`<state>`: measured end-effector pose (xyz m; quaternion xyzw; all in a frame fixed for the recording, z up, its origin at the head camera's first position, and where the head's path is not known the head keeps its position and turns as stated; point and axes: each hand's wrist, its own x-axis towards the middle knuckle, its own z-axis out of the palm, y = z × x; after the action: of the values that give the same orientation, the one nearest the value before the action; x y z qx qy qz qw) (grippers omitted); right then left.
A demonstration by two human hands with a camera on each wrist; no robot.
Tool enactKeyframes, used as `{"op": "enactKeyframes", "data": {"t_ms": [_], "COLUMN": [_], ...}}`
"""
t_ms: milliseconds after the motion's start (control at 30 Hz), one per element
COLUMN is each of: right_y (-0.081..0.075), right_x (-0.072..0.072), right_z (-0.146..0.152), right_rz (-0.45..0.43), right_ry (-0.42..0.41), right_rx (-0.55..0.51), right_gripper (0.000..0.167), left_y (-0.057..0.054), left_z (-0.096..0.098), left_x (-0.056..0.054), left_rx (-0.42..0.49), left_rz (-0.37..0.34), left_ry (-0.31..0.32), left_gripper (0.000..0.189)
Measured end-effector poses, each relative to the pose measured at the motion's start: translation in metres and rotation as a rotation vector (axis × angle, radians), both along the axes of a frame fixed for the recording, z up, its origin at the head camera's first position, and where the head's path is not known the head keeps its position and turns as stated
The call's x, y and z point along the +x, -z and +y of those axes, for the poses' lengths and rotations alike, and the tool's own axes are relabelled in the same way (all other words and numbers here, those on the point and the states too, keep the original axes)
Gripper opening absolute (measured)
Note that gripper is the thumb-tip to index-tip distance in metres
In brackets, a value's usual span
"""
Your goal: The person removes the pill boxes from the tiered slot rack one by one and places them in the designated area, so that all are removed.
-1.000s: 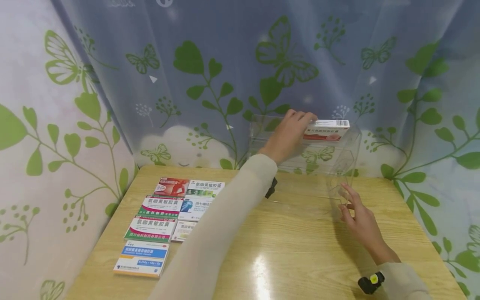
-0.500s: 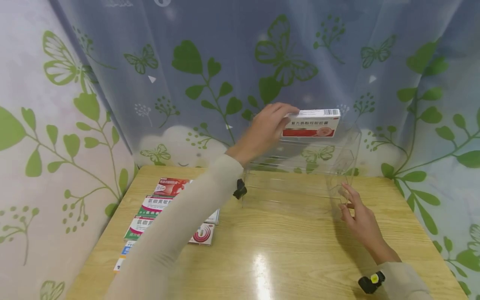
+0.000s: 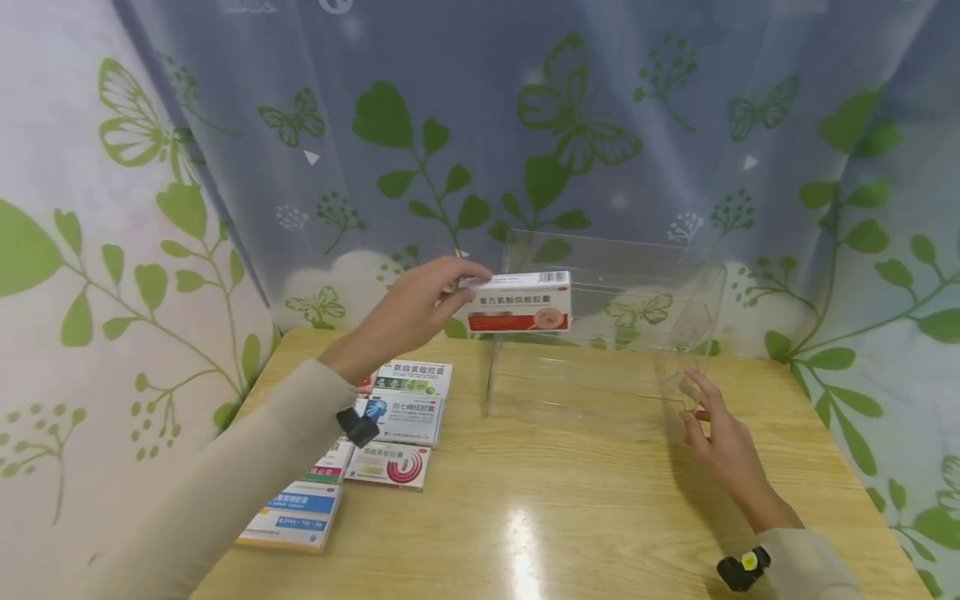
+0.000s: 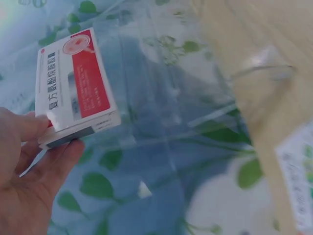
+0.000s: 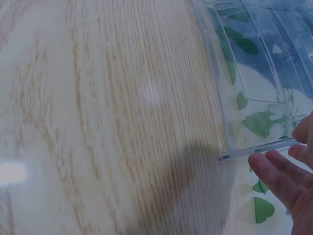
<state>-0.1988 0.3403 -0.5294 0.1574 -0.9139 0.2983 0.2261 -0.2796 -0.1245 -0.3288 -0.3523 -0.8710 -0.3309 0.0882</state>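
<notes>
My left hand [image 3: 408,312] pinches the left end of a white and red medicine box [image 3: 520,310], thumb on the printed face and fingers behind, as the left wrist view shows. The box is held up in front of the upper left part of a clear acrylic display rack [image 3: 622,257], apart from the table. At the rack's right side, my right hand [image 3: 723,454] holds the edge of the clear side panel between thumb and fingers. In the right wrist view the fingertips [image 5: 264,165] lie right at the rack's lower corner.
Several medicine boxes lie in rows at the left of the wooden table [image 3: 570,500], among them a blue and white one [image 3: 300,521] and a white one with red rings [image 3: 390,464]. My left sleeve [image 3: 225,467] hides some. A patterned curtain [image 3: 465,125] hangs behind.
My left hand has carried the white and red box up off the rack's top tier, then left and down to the rack's upper left. The right hand has stayed at the rack's side.
</notes>
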Motion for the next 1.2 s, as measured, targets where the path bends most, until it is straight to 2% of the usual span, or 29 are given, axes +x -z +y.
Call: {"op": "enactKeyframes", "data": {"t_ms": [100, 267, 400, 500, 567, 767, 933, 1067, 1200], "right_y": [0.0, 0.0, 0.0, -0.001, -0.001, 0.0, 0.0, -0.001, -0.002], "right_x": [0.0, 0.0, 0.0, 0.001, 0.001, 0.003, 0.004, 0.003, 0.003], "right_z": [0.0, -0.001, -0.002, -0.002, -0.002, -0.001, -0.001, -0.001, -0.002], "right_rz": [-0.01, -0.028, -0.036, -0.041, -0.048, -0.057, -0.057, -0.057, -0.063], "right_ry": [0.004, 0.022, 0.029, 0.033, 0.035, 0.042, 0.044, 0.044, 0.047], "right_rx": [0.001, 0.001, 0.002, 0.0, -0.001, 0.003, -0.004, -0.004, 0.0], "right_gripper": [0.079, 0.076, 0.076, 0.076, 0.077, 0.078, 0.076, 0.076, 0.075], "left_y": [0.014, 0.044, 0.068, 0.087, 0.1, 0.129, 0.15, 0.162, 0.166], "left_z": [-0.029, -0.077, -0.111, -0.13, -0.141, -0.163, -0.17, -0.171, -0.171], "left_x": [0.011, 0.03, 0.046, 0.058, 0.064, 0.081, 0.09, 0.095, 0.098], "left_rx": [-0.025, -0.05, -0.079, -0.103, -0.125, -0.172, -0.177, -0.172, -0.179], "left_rz": [-0.08, -0.197, -0.229, -0.239, -0.27, -0.417, -0.525, -0.541, -0.552], "left_ry": [-0.035, -0.058, -0.087, -0.104, -0.11, -0.075, 0.006, 0.052, 0.05], "left_gripper": [0.033, 0.033, 0.032, 0.031, 0.03, 0.025, 0.025, 0.025, 0.024]}}
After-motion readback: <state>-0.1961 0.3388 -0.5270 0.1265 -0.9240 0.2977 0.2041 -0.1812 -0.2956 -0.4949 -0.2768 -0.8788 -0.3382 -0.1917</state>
